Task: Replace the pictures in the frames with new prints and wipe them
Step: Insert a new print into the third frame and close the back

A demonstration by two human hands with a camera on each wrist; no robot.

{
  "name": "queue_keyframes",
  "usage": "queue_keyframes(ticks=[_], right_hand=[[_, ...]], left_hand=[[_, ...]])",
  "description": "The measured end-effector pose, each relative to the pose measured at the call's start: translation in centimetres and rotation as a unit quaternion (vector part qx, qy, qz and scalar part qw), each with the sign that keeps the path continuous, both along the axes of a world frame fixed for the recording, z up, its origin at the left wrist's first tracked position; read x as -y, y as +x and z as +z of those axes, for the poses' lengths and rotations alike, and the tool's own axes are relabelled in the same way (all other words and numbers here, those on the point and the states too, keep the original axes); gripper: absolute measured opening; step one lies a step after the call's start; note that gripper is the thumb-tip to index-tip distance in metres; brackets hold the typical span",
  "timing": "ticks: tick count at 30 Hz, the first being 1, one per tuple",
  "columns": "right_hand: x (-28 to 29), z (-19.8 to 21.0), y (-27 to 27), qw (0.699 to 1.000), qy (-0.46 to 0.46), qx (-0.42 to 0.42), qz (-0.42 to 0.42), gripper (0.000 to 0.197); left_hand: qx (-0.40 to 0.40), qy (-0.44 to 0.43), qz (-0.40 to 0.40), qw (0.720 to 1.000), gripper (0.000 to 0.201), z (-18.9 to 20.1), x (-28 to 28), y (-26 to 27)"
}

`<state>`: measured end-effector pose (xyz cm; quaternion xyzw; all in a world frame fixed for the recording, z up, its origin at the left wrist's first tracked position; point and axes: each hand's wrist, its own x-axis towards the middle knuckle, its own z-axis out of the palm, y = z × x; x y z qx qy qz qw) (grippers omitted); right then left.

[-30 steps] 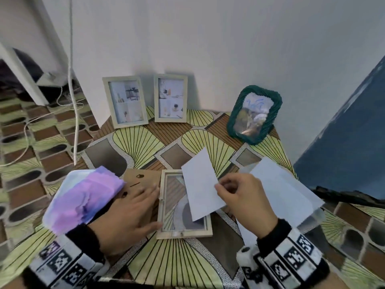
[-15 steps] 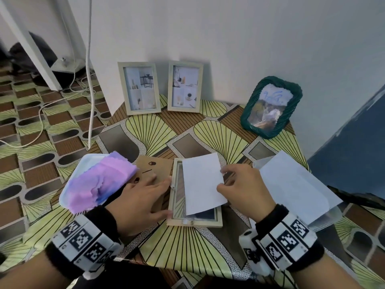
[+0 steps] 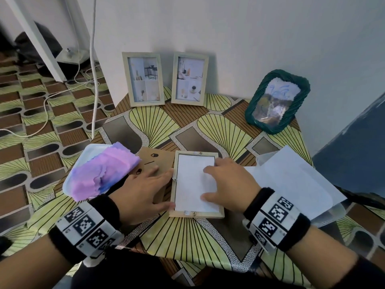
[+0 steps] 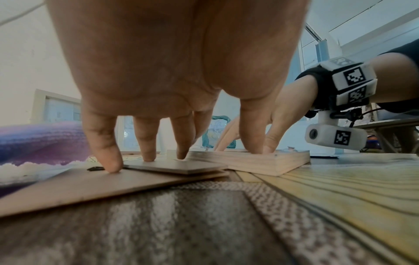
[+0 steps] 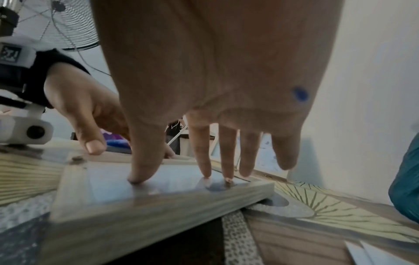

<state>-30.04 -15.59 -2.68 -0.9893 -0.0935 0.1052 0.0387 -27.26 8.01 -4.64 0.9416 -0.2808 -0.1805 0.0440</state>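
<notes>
Both hands lie flat, gripping nothing: right hand presses the print; left hand steadies the frame; right-wrist view shows fingertips touching.

No readable text, number or brand can be seen. The wrist bands carry only black-and-white square code markers, and the prints in the standing frames show no legible words.
</notes>
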Motion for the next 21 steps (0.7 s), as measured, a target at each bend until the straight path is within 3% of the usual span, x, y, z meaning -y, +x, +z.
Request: queue_keyframes(ticks=[5, 13, 17, 21], right_hand=[[-0.1, -1.2, 0.9, 0.993, -0.042, -0.082, 0.068, 0.077], [0.1, -1.4, 0.4, 0.996, -0.029, -0.065, 0.058, 0.074], [0.4, -1.5, 0.2, 0.996, -0.026, -0.067, 0.051, 0.076], [0.9, -1.7, -0.3, 0.997, -0.023, -0.061, 0.037, 0.075]], left_hand=[[0.002, 0.000, -0.005, 1.000, 0.088, 0.0, 0.0, 0.0], [0.035, -0.047, -0.028, 0.998, 0.090, -0.3, -1.1, 0.8], [0.055, 0.015, -0.053, 0.997, 0.090, -0.2, -2.2, 1.4], [0.002, 0.072, -0.106, 0.992, 0.103, -0.5, -2.9, 0.6]])
